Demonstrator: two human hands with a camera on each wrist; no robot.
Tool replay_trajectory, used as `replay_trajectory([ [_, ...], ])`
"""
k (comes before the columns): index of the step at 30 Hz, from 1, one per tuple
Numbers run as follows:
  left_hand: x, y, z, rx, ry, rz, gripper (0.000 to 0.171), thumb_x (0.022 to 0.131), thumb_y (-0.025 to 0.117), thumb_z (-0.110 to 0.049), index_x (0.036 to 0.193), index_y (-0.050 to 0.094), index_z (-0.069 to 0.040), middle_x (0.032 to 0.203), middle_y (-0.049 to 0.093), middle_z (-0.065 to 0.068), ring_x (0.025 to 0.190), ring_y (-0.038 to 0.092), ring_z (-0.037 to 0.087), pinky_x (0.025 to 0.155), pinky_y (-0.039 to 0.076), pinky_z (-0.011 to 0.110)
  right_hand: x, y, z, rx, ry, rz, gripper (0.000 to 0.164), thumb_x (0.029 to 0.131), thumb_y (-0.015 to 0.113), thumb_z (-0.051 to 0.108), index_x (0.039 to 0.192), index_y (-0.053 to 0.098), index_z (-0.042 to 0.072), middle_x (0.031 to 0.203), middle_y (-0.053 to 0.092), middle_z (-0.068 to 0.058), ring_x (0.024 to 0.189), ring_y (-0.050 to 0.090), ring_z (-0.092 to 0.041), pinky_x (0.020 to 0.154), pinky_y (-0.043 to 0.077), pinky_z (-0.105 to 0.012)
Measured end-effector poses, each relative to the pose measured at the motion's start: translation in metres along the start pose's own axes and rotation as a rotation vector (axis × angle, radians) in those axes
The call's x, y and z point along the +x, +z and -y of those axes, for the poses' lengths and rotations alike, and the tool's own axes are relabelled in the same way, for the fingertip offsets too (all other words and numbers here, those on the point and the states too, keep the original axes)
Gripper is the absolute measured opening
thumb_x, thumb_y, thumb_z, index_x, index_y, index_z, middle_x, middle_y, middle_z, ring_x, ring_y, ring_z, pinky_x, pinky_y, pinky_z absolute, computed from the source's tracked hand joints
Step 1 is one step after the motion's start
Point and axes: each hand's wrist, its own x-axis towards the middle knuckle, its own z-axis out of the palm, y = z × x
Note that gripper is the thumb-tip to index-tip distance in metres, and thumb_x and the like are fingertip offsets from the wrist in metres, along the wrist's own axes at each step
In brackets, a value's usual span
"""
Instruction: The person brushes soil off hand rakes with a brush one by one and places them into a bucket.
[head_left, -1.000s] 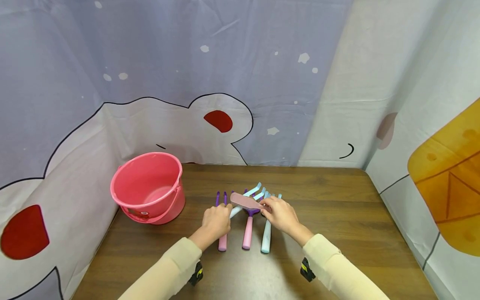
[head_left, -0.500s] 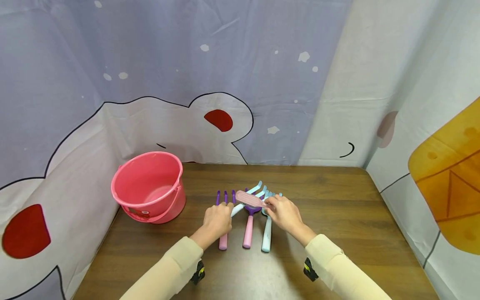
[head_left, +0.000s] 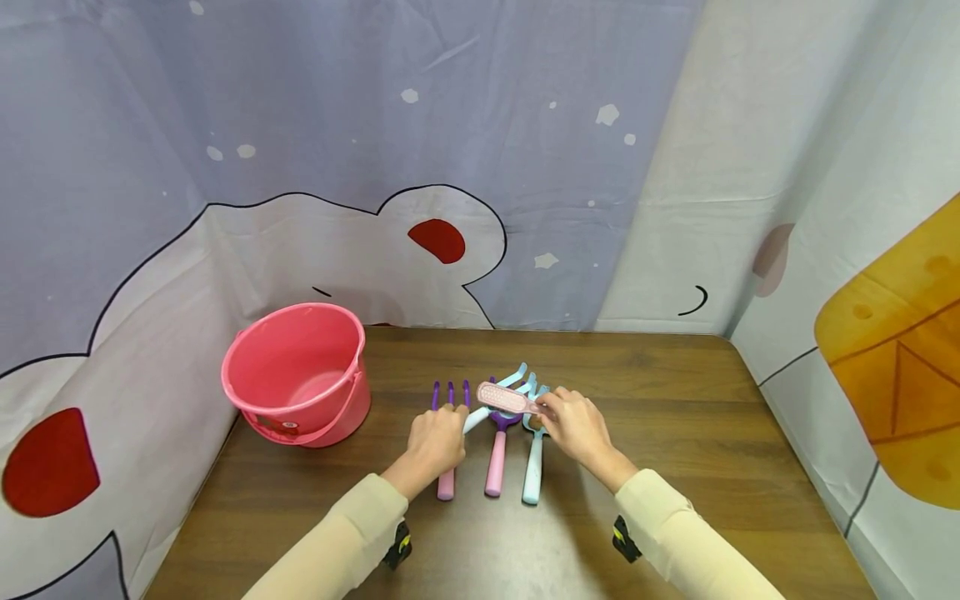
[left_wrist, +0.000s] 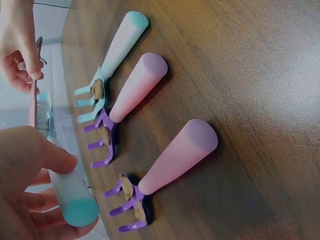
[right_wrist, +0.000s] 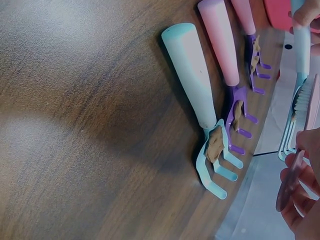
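Observation:
My left hand [head_left: 437, 439] grips the pale handle of a light-blue toy hand rake [left_wrist: 75, 192], raised off the table with its tines pointing away. In my right hand [head_left: 576, 423] is a pink brush [head_left: 502, 398], pinched by its handle. In the right wrist view, its white bristles [right_wrist: 302, 102] face the base of the held rake's tines and seem to touch it. Three rakes lie side by side below: two purple ones with pink handles [head_left: 496, 465] and a light-blue one [right_wrist: 192, 80]. Brown clay-like lumps [right_wrist: 215, 144] stick to their heads.
A pink bucket [head_left: 352, 408] stands at the table's back left, its handle folded down. The wooden table [head_left: 675, 433] meets printed cloth [head_left: 540, 167] hanging at the back and sides.
The brush in my right hand has shifted slightly right along the held rake, its head turning a little. My left hand and the rakes on the table stay nearly in place.

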Motion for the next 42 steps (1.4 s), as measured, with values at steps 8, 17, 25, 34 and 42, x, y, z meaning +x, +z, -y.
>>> replay_trajectory([
  [8, -0.0002, -0.0009, 0.0002, 0.007, 0.001, 0.015, 0.027, 0.068, 0.068, -0.013, 0.094, 0.059, -0.010, 0.072, 0.056, 0.004, 0.054, 0.053, 0.021, 0.042, 0.038, 0.031, -0.0010, -0.0004, -0.0004, -0.011, -0.006, -0.028, 0.020, 0.070, 0.076, 0.012, 0.089, 0.069, 0.014, 0.073, 0.057, 0.002, 0.060, 0.051, -0.017, 0.051, 0.040, -0.030],
  [17, 0.0010, -0.0014, 0.0002, 0.010, 0.009, -0.004, 0.025, 0.069, 0.068, -0.014, 0.092, 0.059, -0.010, 0.072, 0.056, 0.004, 0.054, 0.053, 0.022, 0.043, 0.038, 0.031, -0.0029, -0.0006, -0.0031, -0.005, 0.011, -0.045, 0.021, 0.070, 0.076, 0.012, 0.090, 0.068, 0.014, 0.076, 0.059, 0.001, 0.062, 0.053, -0.019, 0.055, 0.042, -0.032],
  [25, 0.0008, -0.0022, 0.0005, 0.005, 0.017, -0.031, 0.024, 0.068, 0.067, -0.014, 0.089, 0.058, -0.010, 0.072, 0.057, 0.005, 0.055, 0.055, 0.024, 0.043, 0.039, 0.034, -0.0047, -0.0009, -0.0057, 0.002, 0.027, -0.055, 0.022, 0.069, 0.076, 0.012, 0.090, 0.069, 0.013, 0.080, 0.062, 0.000, 0.065, 0.055, -0.021, 0.056, 0.043, -0.032],
  [34, -0.0004, -0.0034, -0.0007, 0.004, 0.012, -0.032, 0.023, 0.068, 0.067, -0.014, 0.089, 0.059, -0.010, 0.071, 0.056, 0.004, 0.054, 0.055, 0.024, 0.043, 0.039, 0.033, -0.0067, -0.0006, -0.0067, -0.002, 0.034, -0.069, 0.022, 0.069, 0.076, 0.012, 0.090, 0.069, 0.012, 0.079, 0.061, -0.001, 0.064, 0.054, -0.021, 0.055, 0.042, -0.032],
  [42, -0.0014, -0.0030, -0.0003, -0.008, 0.001, -0.020, 0.026, 0.067, 0.068, -0.012, 0.091, 0.060, -0.010, 0.072, 0.056, 0.004, 0.054, 0.055, 0.023, 0.043, 0.039, 0.033, -0.0085, -0.0024, -0.0086, -0.014, 0.039, -0.078, 0.022, 0.069, 0.075, 0.011, 0.090, 0.069, 0.012, 0.077, 0.061, -0.002, 0.063, 0.054, -0.022, 0.054, 0.042, -0.033],
])
